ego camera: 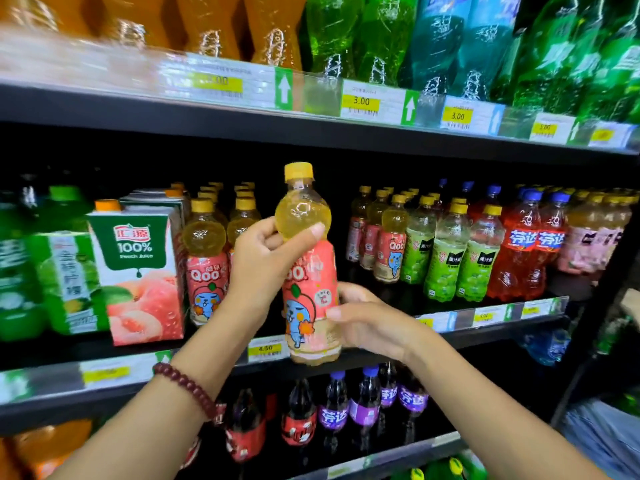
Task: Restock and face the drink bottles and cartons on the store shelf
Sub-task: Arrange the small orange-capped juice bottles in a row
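The left hand point(263, 261), a bead bracelet point(185, 388) on its wrist, gripped the upper part of a peach Qoo bottle point(309, 271), fingers curled round the neck bulge and thumb across its front. The right hand point(367, 318) clasped the lower label from the right side, thumb lying on the pink wrap. The bottle was held upright in front of the middle shelf point(485, 315), before a gap in the row. It had a yellow cap, pale yellow liquid in the clear shoulder, and a pink label with a blue cartoon figure. Just left stood matching Qoo bottles point(206, 261), then a peach juice carton point(138, 278). To the right were further Qoo bottles, green grape bottles point(446, 261) and red soda bottles point(526, 251). Purple-labelled bottles point(349, 407) filled the shelf below.
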{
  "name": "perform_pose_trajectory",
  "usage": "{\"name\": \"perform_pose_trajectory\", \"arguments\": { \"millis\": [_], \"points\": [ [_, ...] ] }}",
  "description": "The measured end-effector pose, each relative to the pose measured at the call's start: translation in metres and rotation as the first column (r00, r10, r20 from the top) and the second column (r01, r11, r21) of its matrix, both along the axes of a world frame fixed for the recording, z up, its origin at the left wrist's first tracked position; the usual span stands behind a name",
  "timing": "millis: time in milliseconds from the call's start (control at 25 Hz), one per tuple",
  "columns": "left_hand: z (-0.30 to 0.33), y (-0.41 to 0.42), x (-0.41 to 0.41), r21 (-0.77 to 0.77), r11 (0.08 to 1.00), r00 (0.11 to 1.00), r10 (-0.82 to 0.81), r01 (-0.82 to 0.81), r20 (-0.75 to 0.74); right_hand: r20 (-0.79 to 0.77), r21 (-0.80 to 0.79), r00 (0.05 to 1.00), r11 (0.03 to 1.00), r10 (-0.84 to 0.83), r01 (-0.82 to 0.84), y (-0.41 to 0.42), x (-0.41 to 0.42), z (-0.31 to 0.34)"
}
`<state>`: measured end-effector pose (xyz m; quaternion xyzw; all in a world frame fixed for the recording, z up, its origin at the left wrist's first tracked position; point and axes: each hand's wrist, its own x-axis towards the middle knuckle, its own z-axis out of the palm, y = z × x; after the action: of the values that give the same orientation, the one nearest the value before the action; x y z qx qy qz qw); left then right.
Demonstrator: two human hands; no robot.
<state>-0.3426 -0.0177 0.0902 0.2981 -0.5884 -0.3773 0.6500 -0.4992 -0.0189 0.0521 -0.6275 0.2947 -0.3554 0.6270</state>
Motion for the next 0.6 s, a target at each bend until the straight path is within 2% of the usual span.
{"name": "perform_pose_trajectory", "arguments": {
  "millis": [40,80,160,200,240,280,320,360,440,480,520,560,600],
  "points": [
    [-0.001,0.002,0.003,0.017,0.999,0.998,-0.049,0.05,-0.042,0.037,0.018,0.997,0.998,0.067,-0.068,0.002,0.001,-0.002],
    [-0.001,0.004,0.005,0.045,0.996,0.995,-0.077,0.08,-0.06,0.044,-0.004,0.997,0.998,0.062,-0.062,0.005,0.005,-0.003],
    [0.0,0.008,0.006,0.096,0.995,0.999,-0.035,0.038,-0.028,-0.043,-0.137,0.991,0.983,-0.129,0.122,0.015,0.02,0.0],
    [0.0,0.011,0.006,0.096,0.995,0.999,0.032,-0.032,0.007,-0.128,-0.291,0.949,0.925,-0.29,0.243,0.021,0.028,0.003],
    [0.0,0.014,0.007,0.082,0.991,0.995,0.102,-0.104,0.017,-0.203,-0.474,0.863,0.817,-0.463,0.327,0.026,0.034,0.005],
    [0.0,0.016,0.009,0.073,0.985,0.987,0.157,-0.156,-0.013,-0.232,-0.624,0.767,0.696,-0.598,0.354,0.032,0.039,0.006],
    [0.001,0.019,0.01,0.073,0.981,0.981,0.183,-0.178,-0.061,-0.237,-0.69,0.726,0.638,-0.645,0.342,0.035,0.041,0.007],
    [0.001,0.02,0.014,0.072,0.985,0.98,0.164,-0.157,-0.11,-0.24,-0.664,0.769,0.678,-0.593,0.315,0.037,0.04,0.007],
    [0.004,0.022,0.019,0.054,0.999,0.976,0.011,0.001,-0.217,-0.172,-0.353,0.956,0.921,-0.238,0.166,0.041,0.034,0.009],
    [0.006,0.021,0.02,0.052,0.992,0.955,-0.095,0.114,-0.282,-0.073,-0.186,0.996,0.981,-0.059,0.045,0.044,0.031,0.01],
    [0.009,0.022,0.02,0.058,0.974,0.922,-0.186,0.218,-0.339,0.018,-0.088,0.999,0.995,0.038,-0.036,0.046,0.028,0.01],
    [0.012,0.022,0.02,0.063,0.959,0.903,-0.237,0.276,-0.358,0.054,-0.069,0.997,0.997,0.045,-0.042,0.049,0.028,0.011],
    [0.014,0.022,0.019,0.067,0.962,0.918,-0.231,0.265,-0.322,0.051,-0.098,0.998,0.995,-0.025,0.03,0.053,0.031,0.012]
  ]
}}
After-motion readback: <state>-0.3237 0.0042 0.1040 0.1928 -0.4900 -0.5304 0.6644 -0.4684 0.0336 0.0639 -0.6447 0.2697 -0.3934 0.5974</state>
